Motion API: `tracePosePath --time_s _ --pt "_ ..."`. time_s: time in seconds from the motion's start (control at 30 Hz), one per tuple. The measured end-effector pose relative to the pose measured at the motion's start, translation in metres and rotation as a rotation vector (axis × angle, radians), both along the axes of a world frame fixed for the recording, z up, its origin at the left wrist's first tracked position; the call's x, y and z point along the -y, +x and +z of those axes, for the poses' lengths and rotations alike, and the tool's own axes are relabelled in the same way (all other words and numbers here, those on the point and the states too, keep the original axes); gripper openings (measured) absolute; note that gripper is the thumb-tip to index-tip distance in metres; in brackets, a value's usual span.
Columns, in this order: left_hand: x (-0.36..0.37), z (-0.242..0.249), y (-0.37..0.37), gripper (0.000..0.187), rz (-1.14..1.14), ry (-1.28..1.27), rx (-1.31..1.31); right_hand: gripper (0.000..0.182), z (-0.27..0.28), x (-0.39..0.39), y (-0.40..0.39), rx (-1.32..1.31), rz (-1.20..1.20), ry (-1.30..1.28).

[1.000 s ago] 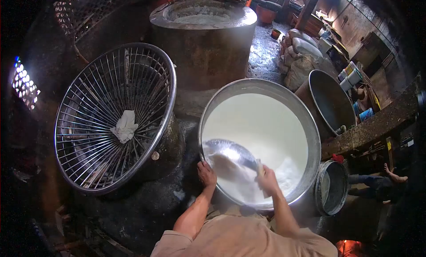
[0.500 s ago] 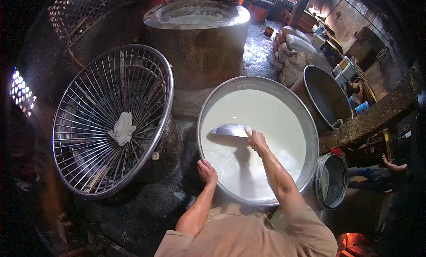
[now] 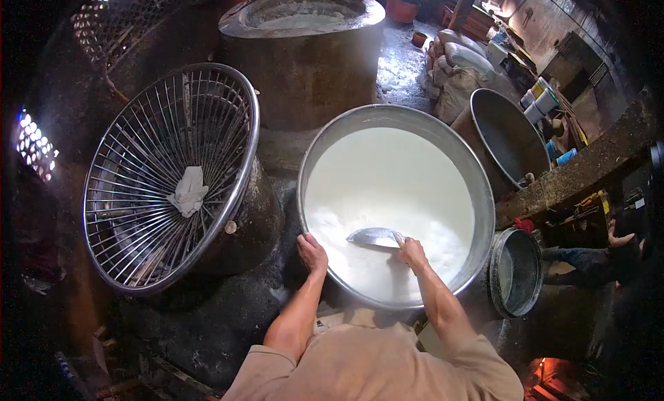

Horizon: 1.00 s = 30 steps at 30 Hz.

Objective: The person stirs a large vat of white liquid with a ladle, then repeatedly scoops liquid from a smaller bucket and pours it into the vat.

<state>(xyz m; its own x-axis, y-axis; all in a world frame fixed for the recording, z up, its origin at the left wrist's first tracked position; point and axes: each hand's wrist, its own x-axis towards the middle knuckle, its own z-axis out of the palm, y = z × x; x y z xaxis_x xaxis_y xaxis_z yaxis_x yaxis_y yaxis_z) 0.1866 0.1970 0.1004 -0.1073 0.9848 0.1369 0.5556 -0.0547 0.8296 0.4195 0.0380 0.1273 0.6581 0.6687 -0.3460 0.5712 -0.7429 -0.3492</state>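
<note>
A wide metal vat [image 3: 484, 193] holds milky white liquid [image 3: 387, 166] with foam along its near side. My right hand [image 3: 413, 254] is closed round the handle of a metal scoop [image 3: 373, 237], whose blade lies at the liquid's surface in the near half of the vat. On the vat's near left rim rests my left hand [image 3: 312, 253], its fingers wrapped over the edge.
A slatted metal basket [image 3: 252, 124] with a white cloth [image 3: 188, 192] stands left. Behind is a large round stove-like tub [image 3: 304, 69]. To the right are an empty drum [image 3: 508, 138], a smaller bucket [image 3: 519, 273], sacks [image 3: 467, 58] and another person's legs [image 3: 581, 259]. Fire glows lower right.
The scoop and my right hand have moved toward me and slightly right, and foam has spread along the near side. My left hand still holds the rim. The view has shifted slightly.
</note>
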Motion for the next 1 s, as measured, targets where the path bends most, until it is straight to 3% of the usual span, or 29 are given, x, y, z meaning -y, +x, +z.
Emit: tracePosePath --time_s 0.27,0.6,0.73,0.8,0.83,0.87,0.93,1.0 --pt "0.0 0.008 -0.003 0.027 -0.007 -0.067 -0.01 0.029 0.004 0.083 0.016 -0.092 -0.064 -0.051" --pt "-0.003 0.005 -0.006 0.027 -0.001 -0.023 -0.123 0.029 0.107 0.161 0.059 -0.078 -0.012 -0.11" --pt "-0.005 -0.001 -0.008 0.029 -0.001 0.03 -0.136 0.034 0.148 0.178 0.083 -0.107 -0.036 -0.011" --pt "-0.004 -0.003 -0.008 0.03 0.009 0.078 -0.145 0.039 0.15 0.194 0.114 -0.12 0.073 0.007" --pt "-0.005 -0.004 -0.008 0.031 0.008 0.055 -0.137 0.038 0.18 0.188 0.106 -0.259 -0.079 0.095" --pt "-0.006 -0.004 -0.009 0.031 0.006 0.033 -0.129 0.038 0.188 0.186 0.111 -0.26 -0.076 0.097" --pt "-0.007 -0.008 -0.009 0.031 0.011 0.061 -0.12 0.04 0.201 0.182 0.12 -0.02 0.016 0.276" --pt "-0.009 -0.01 -0.01 0.03 0.012 0.089 -0.109 0.042 0.187 0.171 0.131 -0.075 -0.105 0.291"
